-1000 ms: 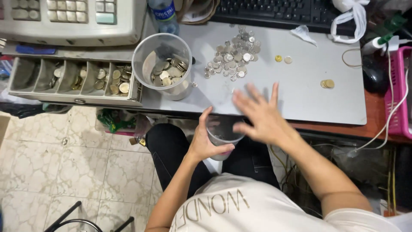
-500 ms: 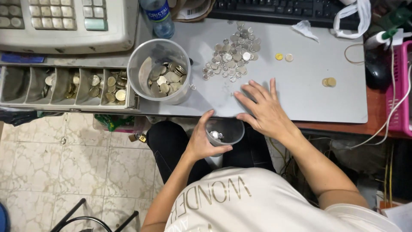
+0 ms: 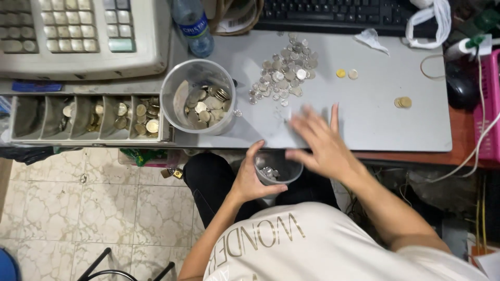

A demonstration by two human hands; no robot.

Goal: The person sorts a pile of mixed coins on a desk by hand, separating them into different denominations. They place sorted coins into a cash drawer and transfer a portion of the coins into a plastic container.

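My left hand grips a small clear plastic cup just below the front edge of the grey desk top; a few silver coins lie in its bottom. My right hand, fingers spread and blurred, lies flat at the desk's front edge right above the cup. A loose pile of silver coins lies further back on the desk. A bigger clear tub with many coins stands to the left of the pile.
An open cash drawer tray with coins sits at the left under a cash register. A water bottle, a black keyboard, two gold coins, a small coin stack and a pink basket surround the desk.
My right hand has slid back from the desk middle to the front edge over the cup. More coins now lie in the small cup. The left hand keeps its hold.
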